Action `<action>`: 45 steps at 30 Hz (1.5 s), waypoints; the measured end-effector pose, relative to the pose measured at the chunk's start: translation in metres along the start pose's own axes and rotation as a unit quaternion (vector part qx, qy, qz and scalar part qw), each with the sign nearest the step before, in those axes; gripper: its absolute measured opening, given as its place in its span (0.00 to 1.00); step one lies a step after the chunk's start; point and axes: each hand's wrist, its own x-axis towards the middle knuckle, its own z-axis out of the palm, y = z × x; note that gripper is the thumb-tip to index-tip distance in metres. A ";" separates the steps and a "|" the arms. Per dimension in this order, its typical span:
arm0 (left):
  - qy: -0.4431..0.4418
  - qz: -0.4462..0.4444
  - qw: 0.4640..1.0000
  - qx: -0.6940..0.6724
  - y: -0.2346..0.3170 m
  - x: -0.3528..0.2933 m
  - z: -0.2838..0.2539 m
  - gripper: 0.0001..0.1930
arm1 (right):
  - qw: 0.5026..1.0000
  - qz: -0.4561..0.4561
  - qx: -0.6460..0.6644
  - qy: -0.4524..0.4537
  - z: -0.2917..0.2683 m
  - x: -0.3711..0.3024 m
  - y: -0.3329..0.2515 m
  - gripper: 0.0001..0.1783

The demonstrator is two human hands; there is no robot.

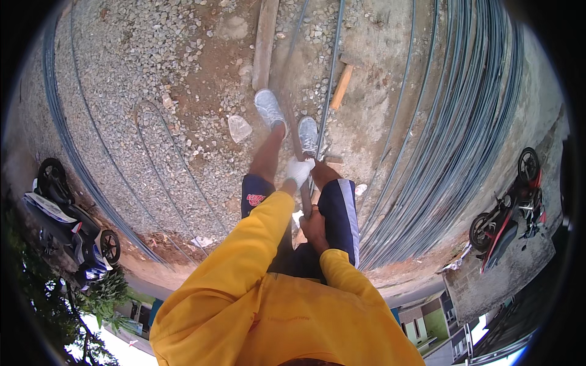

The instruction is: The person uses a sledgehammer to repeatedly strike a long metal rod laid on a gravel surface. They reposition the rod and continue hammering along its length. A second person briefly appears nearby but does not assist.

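My left hand [298, 171], in a white glove, is closed around a long brown bar [306, 198] between my legs. Below it my bare right hand [314, 229] wraps round the bar's near end. The bar's far part is smeared by motion, and I cannot tell whether it is a pipe or a solid lever. A thin steel rod [334, 58] runs lengthwise beside it, passing close to my right shoe [308, 134]. My left shoe [268, 107] rests at the end of a wooden plank [265, 49].
A hammer [343, 85] with a wooden handle lies right of the rod. Many steel bars [452, 134] lie bundled at the right, with another bundle [73, 146] at the left. Gravel [140, 67] covers the left ground. Motorcycles [73, 219] stand on both sides.
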 end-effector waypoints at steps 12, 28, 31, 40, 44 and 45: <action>-0.072 -0.034 0.996 0.037 0.009 0.007 -0.043 0.20 | 0.852 0.110 0.441 -0.260 0.010 -0.024 -0.034 0.16; -0.123 -0.087 0.975 0.162 0.147 -0.013 -0.148 0.20 | 0.788 0.126 0.553 -0.242 0.053 -0.071 -0.219 0.16; -0.149 -0.055 0.950 0.269 0.179 -0.037 -0.170 0.32 | 0.780 0.158 0.579 -0.178 0.084 -0.075 -0.251 0.12; -0.037 -0.009 0.880 0.473 0.090 -0.050 -0.179 0.30 | 0.963 0.112 0.241 0.049 0.173 -0.073 -0.204 0.26; -0.031 -0.002 0.898 0.438 0.039 -0.036 -0.184 0.28 | 0.963 0.033 0.254 0.087 0.174 -0.072 -0.173 0.25; -0.025 0.009 0.899 0.437 0.029 -0.037 -0.183 0.28 | 0.964 0.038 0.252 0.079 0.173 -0.072 -0.168 0.25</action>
